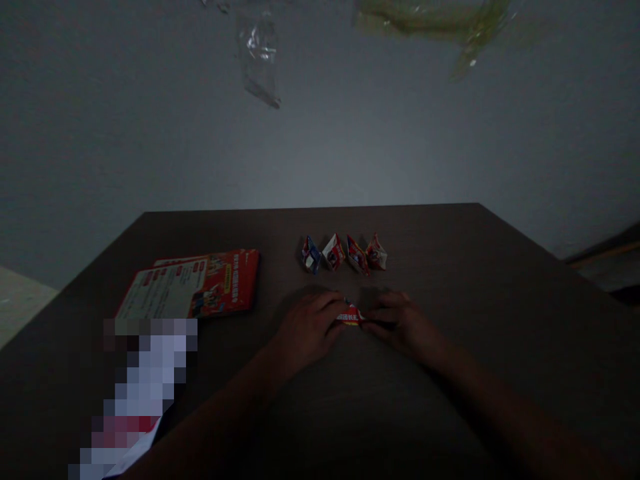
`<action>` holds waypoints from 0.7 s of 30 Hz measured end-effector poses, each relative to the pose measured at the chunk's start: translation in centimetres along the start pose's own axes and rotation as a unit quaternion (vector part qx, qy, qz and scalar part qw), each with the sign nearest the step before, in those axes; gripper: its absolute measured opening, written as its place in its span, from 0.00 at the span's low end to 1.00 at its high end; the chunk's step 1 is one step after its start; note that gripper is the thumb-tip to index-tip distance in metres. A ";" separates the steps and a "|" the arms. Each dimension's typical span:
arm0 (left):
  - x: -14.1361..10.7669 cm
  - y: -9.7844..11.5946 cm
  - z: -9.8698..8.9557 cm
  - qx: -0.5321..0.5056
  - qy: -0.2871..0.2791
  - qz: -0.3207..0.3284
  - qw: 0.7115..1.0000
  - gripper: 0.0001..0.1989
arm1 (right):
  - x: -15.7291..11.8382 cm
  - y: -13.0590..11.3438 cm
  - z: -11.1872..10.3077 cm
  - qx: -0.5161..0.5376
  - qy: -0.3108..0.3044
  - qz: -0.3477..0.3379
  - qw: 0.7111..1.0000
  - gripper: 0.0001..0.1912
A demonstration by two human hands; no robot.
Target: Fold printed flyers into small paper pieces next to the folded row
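Lying between hands, red folded paper [351,315]

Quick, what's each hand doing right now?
Left hand: closed on the left end of the small red folded paper.
Right hand: closed on the same paper's right end.

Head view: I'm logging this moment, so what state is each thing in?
Red paper piece: folded, held by both hands.
Left hand: pinching its left end.
Right hand: pinching its right end.
Four paper pieces: folded, in a row.
Printed sheets: stacked flat.
White item: partly pixelated, state unclear.
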State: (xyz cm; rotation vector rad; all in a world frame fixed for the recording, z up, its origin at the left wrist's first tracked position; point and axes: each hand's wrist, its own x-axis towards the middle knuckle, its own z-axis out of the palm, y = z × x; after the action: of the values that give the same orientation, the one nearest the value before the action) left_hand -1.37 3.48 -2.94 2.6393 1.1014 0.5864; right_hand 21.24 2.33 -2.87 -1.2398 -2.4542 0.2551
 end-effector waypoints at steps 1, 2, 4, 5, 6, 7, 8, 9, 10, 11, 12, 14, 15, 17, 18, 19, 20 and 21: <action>-0.1 0.0 0.0 0.000 0.002 -0.001 1.000 0.14 | 0.1 -0.2 0.0 -0.006 0.003 -0.007 1.000 0.09; -0.1 0.0 -0.1 0.002 0.004 -0.001 1.000 0.15 | 0.1 -0.3 0.0 -0.013 0.003 -0.015 1.000 0.09; -0.2 0.0 -0.2 0.007 0.006 0.004 1.000 0.15 | 0.2 -0.5 0.1 -0.028 -0.002 -0.032 0.999 0.09; -0.2 0.0 -0.2 0.010 0.007 0.007 1.000 0.16 | 0.3 -0.6 0.2 -0.036 -0.005 -0.040 0.999 0.09; -0.2 0.0 -0.3 0.013 0.008 0.011 1.000 0.16 | 0.3 -0.7 0.2 -0.043 -0.007 -0.046 0.998 0.10; -0.2 0.0 -0.4 0.015 0.009 0.014 1.000 0.16 | 0.3 -0.7 0.3 -0.047 -0.009 -0.049 0.998 0.10; -0.2 0.0 -0.4 0.017 0.010 0.015 1.000 0.17 | 0.3 -0.7 0.3 -0.049 -0.010 -0.051 0.997 0.10; -0.2 0.0 -0.5 0.017 0.011 0.015 1.000 0.17 | 0.3 -0.7 0.3 -0.049 -0.011 -0.052 0.997 0.10; -0.2 0.0 -0.6 0.016 0.011 0.016 1.000 0.17 | 0.2 -0.7 0.3 -0.047 -0.012 -0.052 0.997 0.10; -0.2 0.0 -0.6 0.015 0.011 0.017 1.000 0.17 | 0.2 -0.7 0.3 -0.045 -0.012 -0.051 0.998 0.10; -0.2 0.0 -0.7 0.017 0.011 0.020 1.000 0.16 | 0.2 -0.7 0.2 -0.043 -0.011 -0.050 0.998 0.10; -0.2 0.0 -0.8 0.029 0.010 0.027 0.999 0.16 | 0.2 -0.7 0.2 -0.040 -0.008 -0.045 0.998 0.10; -0.2 0.1 -0.8 0.039 0.008 0.032 0.999 0.16 | 0.3 -0.7 0.2 -0.039 -0.007 -0.041 0.998 0.10; -0.2 0.1 -0.9 0.061 0.001 0.042 0.997 0.16 | 0.3 -0.8 0.2 -0.036 -0.007 -0.035 0.999 0.09; -0.2 0.1 -0.9 0.071 -0.003 0.048 0.996 0.16 | 0.3 -0.8 0.2 -0.034 -0.007 -0.033 0.999 0.09; -0.2 0.1 -0.9 0.080 -0.007 0.053 0.995 0.16 | 0.4 -0.8 0.2 -0.032 -0.006 -0.032 0.999 0.09; -0.2 0.1 -0.9 0.087 -0.012 0.058 0.994 0.16 | 0.4 -0.8 0.3 -0.030 -0.004 -0.031 0.999 0.09; -0.2 0.0 -0.9 0.092 -0.016 0.061 0.994 0.16 | 0.4 -0.7 0.3 -0.029 -0.002 -0.031 0.999 0.09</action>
State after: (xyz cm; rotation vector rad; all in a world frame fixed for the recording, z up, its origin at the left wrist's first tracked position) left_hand -1.90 3.37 -2.14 2.8801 1.0355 0.4855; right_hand 20.38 2.21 -2.84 -1.1847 -2.5146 0.1710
